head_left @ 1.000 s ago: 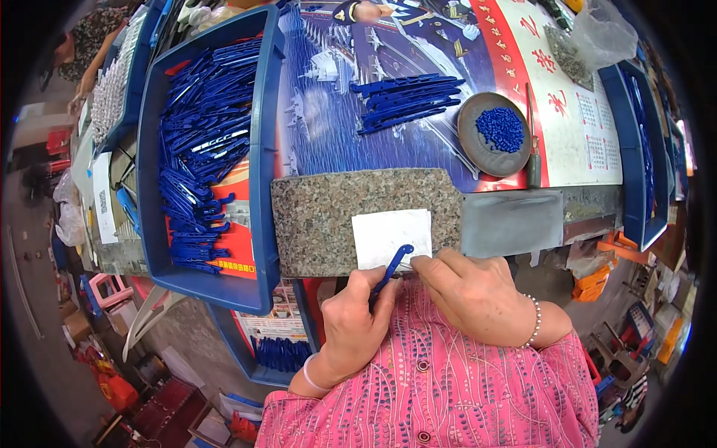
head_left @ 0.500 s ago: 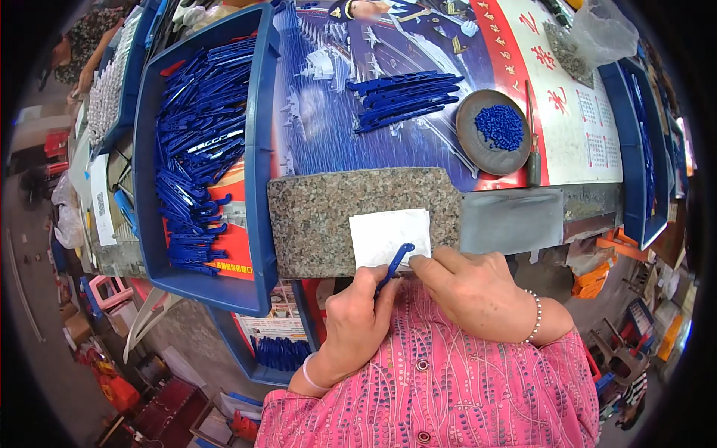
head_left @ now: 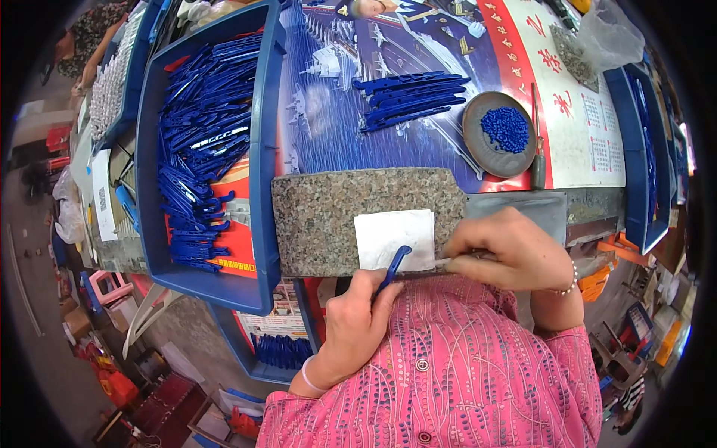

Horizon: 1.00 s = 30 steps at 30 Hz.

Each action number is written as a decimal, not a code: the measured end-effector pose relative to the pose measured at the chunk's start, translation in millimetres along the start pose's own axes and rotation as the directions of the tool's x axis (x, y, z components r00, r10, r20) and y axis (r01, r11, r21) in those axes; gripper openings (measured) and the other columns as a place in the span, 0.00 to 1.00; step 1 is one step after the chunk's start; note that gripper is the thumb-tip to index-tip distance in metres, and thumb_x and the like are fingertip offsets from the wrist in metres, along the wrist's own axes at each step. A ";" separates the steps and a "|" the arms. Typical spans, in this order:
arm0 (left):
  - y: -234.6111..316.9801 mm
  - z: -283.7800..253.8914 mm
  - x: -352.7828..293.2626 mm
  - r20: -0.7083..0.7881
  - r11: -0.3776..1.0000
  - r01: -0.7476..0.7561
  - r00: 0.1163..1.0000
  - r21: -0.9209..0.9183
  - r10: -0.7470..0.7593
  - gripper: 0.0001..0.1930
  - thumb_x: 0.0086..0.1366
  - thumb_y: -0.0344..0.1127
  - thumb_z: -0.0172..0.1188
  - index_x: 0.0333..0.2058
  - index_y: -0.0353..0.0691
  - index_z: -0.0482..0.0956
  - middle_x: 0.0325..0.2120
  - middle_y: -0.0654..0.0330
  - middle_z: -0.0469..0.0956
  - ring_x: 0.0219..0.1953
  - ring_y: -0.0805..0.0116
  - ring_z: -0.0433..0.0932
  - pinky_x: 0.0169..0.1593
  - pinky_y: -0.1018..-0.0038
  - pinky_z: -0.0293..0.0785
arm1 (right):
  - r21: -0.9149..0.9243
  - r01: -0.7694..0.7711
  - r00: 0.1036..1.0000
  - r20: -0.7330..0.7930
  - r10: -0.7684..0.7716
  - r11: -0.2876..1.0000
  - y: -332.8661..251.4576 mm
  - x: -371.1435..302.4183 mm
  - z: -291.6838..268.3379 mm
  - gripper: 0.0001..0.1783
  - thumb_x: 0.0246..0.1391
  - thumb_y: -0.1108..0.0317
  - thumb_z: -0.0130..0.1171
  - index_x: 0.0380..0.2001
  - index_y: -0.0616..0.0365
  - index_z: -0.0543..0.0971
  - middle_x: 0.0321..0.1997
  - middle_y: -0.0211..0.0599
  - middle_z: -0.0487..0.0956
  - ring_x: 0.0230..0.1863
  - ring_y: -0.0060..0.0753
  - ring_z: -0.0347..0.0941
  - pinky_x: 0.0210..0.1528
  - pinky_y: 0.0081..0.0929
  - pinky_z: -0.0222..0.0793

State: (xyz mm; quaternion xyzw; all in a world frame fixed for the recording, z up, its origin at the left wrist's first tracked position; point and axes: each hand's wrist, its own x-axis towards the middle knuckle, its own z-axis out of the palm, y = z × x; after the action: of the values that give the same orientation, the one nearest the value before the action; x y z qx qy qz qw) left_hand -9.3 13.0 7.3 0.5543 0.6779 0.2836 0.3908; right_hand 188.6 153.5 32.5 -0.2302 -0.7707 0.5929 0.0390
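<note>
Between the thumb and fingers of my left hand (head_left: 349, 319) is a slim blue plastic piece (head_left: 397, 260), its rounded end pointing up and away from me. This end is over a folded white paper (head_left: 377, 230) that lies on a speckled granite block (head_left: 317, 216). My right hand (head_left: 511, 250) is closed just right of the paper, pinching a thin, pale, rod-like tool (head_left: 443, 263). Its tip points toward the paper's lower right corner. The fingers hide most of that tool, so its kind is unclear.
Left of the block stands a blue tray (head_left: 263, 149) of similar blue pieces. Beyond it a row of blue pieces (head_left: 411, 97) lies on a poster. A round dish (head_left: 478, 160) holds small blue pellets, beside a thin-shafted tool (head_left: 538, 172). Another blue tray (head_left: 636, 164) stands far right.
My right hand has moved right, away from the blue piece, and the thin tool's tip now shows. My left hand still holds the piece in nearly the same place.
</note>
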 end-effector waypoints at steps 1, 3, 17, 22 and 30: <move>1.0 -0.3 0.8 0.004 0.993 0.061 0.998 -0.100 -0.061 0.08 0.59 0.26 0.60 0.34 0.30 0.71 0.23 0.53 0.80 0.20 0.73 0.77 0.24 0.78 0.70 | -0.097 -0.085 0.984 -0.165 0.068 0.992 0.0 -1.7 4.7 0.06 0.46 0.70 0.60 0.29 0.58 0.78 0.27 0.40 0.78 0.27 0.42 0.76 0.28 0.32 0.70; 0.6 -1.4 1.3 0.043 0.979 0.118 0.993 -0.164 -0.112 0.08 0.60 0.26 0.59 0.34 0.30 0.70 0.22 0.55 0.80 0.20 0.78 0.75 0.23 0.80 0.68 | -0.089 -0.117 0.985 -0.137 0.104 0.989 -8.5 -3.2 13.2 0.06 0.47 0.70 0.60 0.29 0.58 0.77 0.27 0.40 0.78 0.28 0.43 0.76 0.29 0.32 0.70; 0.2 3.6 2.6 0.072 0.948 0.176 0.984 -0.266 -0.162 0.08 0.60 0.24 0.59 0.35 0.29 0.69 0.22 0.58 0.80 0.19 0.83 0.72 0.21 0.84 0.65 | -0.440 -0.160 0.980 -0.178 0.089 0.884 -9.3 -0.4 37.3 0.07 0.50 0.68 0.57 0.31 0.57 0.72 0.27 0.36 0.75 0.24 0.42 0.74 0.22 0.37 0.67; 0.5 5.4 2.8 -0.013 0.997 0.053 0.998 -0.063 -0.054 0.09 0.57 0.22 0.61 0.35 0.30 0.70 0.22 0.56 0.80 0.25 0.77 0.78 0.27 0.80 0.73 | -0.518 -0.145 0.979 -0.196 0.048 0.843 -19.5 -2.1 42.3 0.06 0.47 0.70 0.56 0.29 0.57 0.70 0.25 0.35 0.73 0.21 0.38 0.74 0.18 0.34 0.65; 2.3 5.4 1.9 -0.024 0.998 0.028 0.999 -0.063 -0.030 0.09 0.56 0.22 0.61 0.35 0.30 0.71 0.25 0.53 0.81 0.28 0.73 0.81 0.29 0.79 0.75 | -0.620 -0.176 0.974 -0.221 0.046 0.765 -27.2 -0.8 49.9 0.09 0.41 0.72 0.55 0.28 0.59 0.68 0.24 0.36 0.71 0.20 0.36 0.73 0.16 0.32 0.66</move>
State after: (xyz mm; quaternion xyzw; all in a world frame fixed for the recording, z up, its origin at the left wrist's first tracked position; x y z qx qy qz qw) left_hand -3.7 15.1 5.9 0.5281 0.6815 0.3061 0.4036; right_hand 164.3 103.3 43.4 -0.3314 -0.9029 0.2738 -0.0022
